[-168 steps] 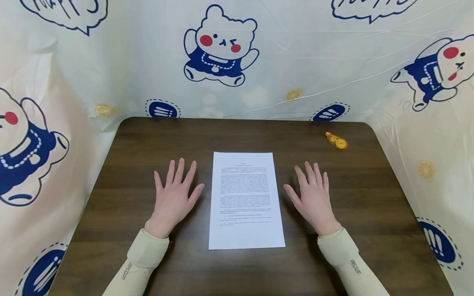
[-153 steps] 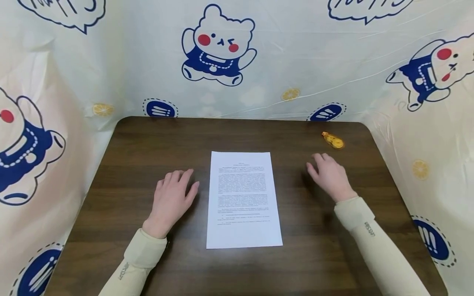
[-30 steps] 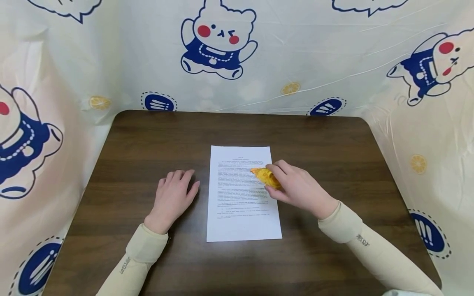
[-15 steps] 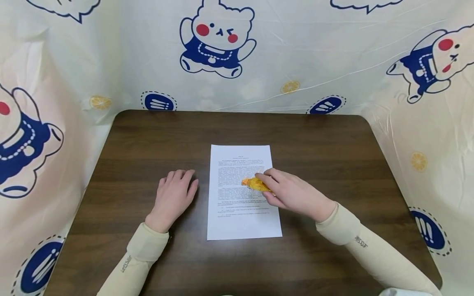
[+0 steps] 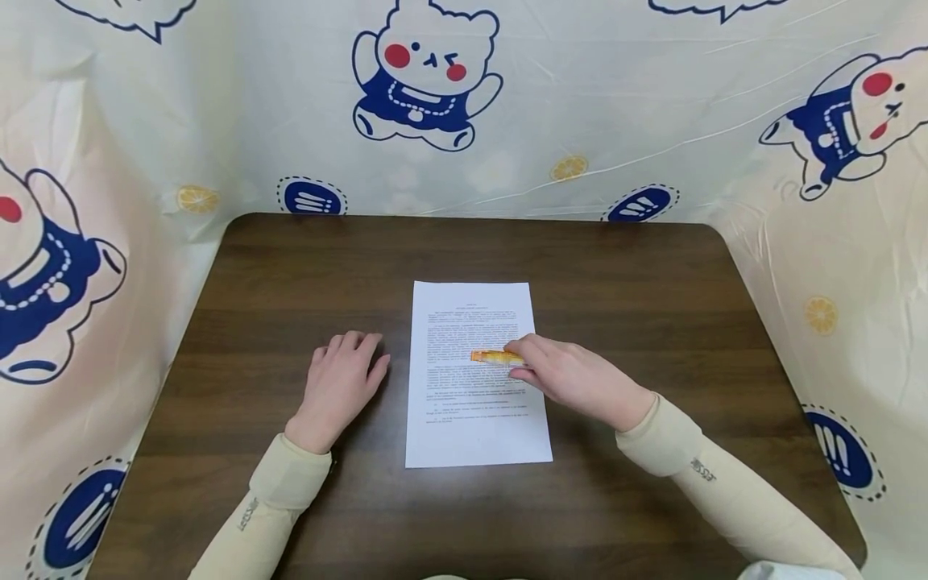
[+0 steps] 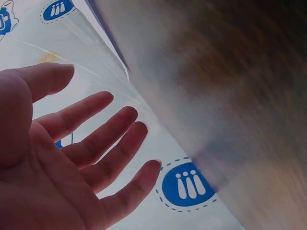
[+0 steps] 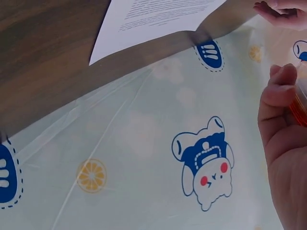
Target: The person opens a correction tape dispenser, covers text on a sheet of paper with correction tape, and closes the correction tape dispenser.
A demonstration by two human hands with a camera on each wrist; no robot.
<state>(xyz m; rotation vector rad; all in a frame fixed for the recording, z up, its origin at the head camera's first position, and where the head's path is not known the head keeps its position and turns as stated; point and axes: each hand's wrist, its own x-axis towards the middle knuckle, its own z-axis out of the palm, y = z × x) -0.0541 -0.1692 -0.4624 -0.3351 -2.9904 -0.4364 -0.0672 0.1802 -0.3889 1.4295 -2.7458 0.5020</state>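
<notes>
In the head view, a printed sheet of paper (image 5: 474,443) lies in the middle of the brown table (image 5: 333,274). My right hand (image 5: 580,380) reaches over its right edge and pinches a yellow-orange correction tape (image 5: 491,357) between thumb and fingers. The dispenser is turned edge-on, its narrow orange end pointing left over the lines of text. Part of its body is hidden by my fingers. In the right wrist view, only a clear and orange-red bit of the correction tape (image 7: 302,103) shows. My left hand (image 5: 339,391) rests left of the paper, fingers relaxed, palm bare in the left wrist view.
A pale curtain (image 5: 304,105) printed with bears and orange slices hangs behind the table and along both sides. Something white (image 5: 790,570) edges into the bottom right of the head view.
My right hand picked the correction tape up from the far right and brought it over the paper. Lately it shifted slightly left and down and turned edge-on. My left hand stays put.
</notes>
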